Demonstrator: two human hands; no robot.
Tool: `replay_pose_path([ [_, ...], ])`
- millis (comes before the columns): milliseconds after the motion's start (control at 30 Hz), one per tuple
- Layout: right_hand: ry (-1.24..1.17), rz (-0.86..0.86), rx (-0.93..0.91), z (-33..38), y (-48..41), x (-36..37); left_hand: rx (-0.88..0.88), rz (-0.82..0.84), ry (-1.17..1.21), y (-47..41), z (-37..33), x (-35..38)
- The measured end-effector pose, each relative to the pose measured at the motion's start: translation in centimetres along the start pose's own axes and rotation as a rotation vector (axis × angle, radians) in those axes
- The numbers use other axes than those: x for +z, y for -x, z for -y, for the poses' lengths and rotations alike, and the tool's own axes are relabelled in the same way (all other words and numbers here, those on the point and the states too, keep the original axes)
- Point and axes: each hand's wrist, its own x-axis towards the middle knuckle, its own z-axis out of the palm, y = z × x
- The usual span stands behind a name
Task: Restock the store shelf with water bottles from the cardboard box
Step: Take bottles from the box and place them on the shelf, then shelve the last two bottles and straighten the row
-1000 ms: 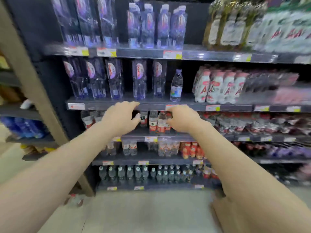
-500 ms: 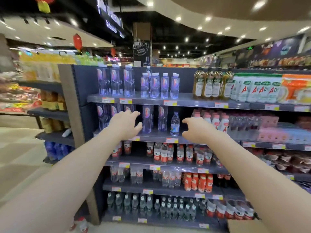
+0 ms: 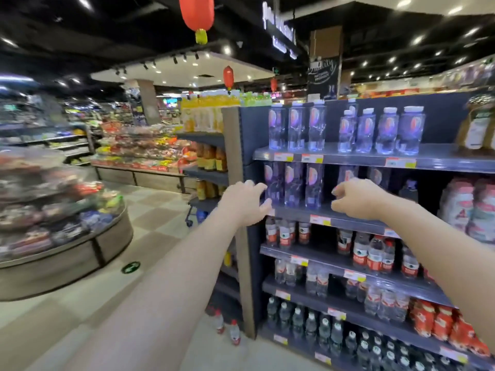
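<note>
Left hand (image 3: pixel 245 206): grip wide, fingers (image 3: pixel 258 187) spread beside the leftmost bottles (image 3: pixel 293 184) on the second shelf (image 3: pixel 294 213), probably to align the row. Right hand (image 3: pixel 355 200): grip loosely curled, holding nothing, just above the shelf edge. The cardboard box is out of view.

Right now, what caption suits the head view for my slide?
A left hand and a right hand reach empty toward tall water bottles on a store shelf.
</note>
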Motion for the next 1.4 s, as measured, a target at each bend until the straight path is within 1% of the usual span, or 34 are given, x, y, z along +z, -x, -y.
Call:
replay_pose_path([
  [100,-0.027,0.046,-0.071,5.8,-3.7,4.5,-0.066,0.041,-0.019,0.0,7.4,2.3],
  [200,-0.046,0.100,-0.099,11.5,-9.1,9.9,-0.131,0.082,0.033,-0.6,14.8,5.9],
  [333,-0.030,0.211,-0.153,19.6,-15.9,16.8,-0.180,0.207,-0.014,-1.6,23.4,11.7],
  [467,-0.040,0.363,-0.191,24.2,-21.7,24.2,-0.245,0.345,0.015,-3.4,29.8,17.9],
  [533,-0.037,0.436,-0.180,24.8,-24.6,28.1,-0.264,0.424,0.025,-4.6,32.2,21.3],
  [633,-0.002,0.492,-0.163,24.6,-29.8,34.0,-0.280,0.490,0.032,-7.0,34.9,26.5],
  [733,-0.029,0.526,-0.153,24.0,-35.3,39.4,-0.317,0.552,0.025,-9.6,37.3,32.5],
  [867,-0.077,0.586,-0.151,23.1,-42.4,46.7,-0.401,0.634,0.066,-13.8,40.6,42.5],
  [933,-0.094,0.645,-0.129,22.5,-44.9,51.0,-0.396,0.724,0.101,-15.1,41.3,46.5],
  [1033,-0.081,0.736,-0.100,21.7,-46.5,57.7,-0.352,0.769,0.161,-15.8,41.6,51.4],
  [1100,-0.083,0.829,-0.061,21.2,-46.4,62.2,-0.312,0.817,0.149,-15.4,41.9,55.1],
  [1133,-0.091,0.877,-0.031,21.1,-46.3,64.5,-0.296,0.850,0.142,-14.9,42.1,57.0],
  [1200,-0.135,0.920,0.052,20.9,-45.8,68.7,-0.282,0.930,0.118,-13.4,43.0,61.2],
  [1267,-0.197,0.906,0.161,20.8,-45.4,72.7,-0.280,0.986,0.112,-12.2,44.2,65.4],
  [1400,-0.283,0.868,0.386,21.2,-44.2,79.8,-0.284,1.029,0.158,-10.9,46.6,73.9],
])
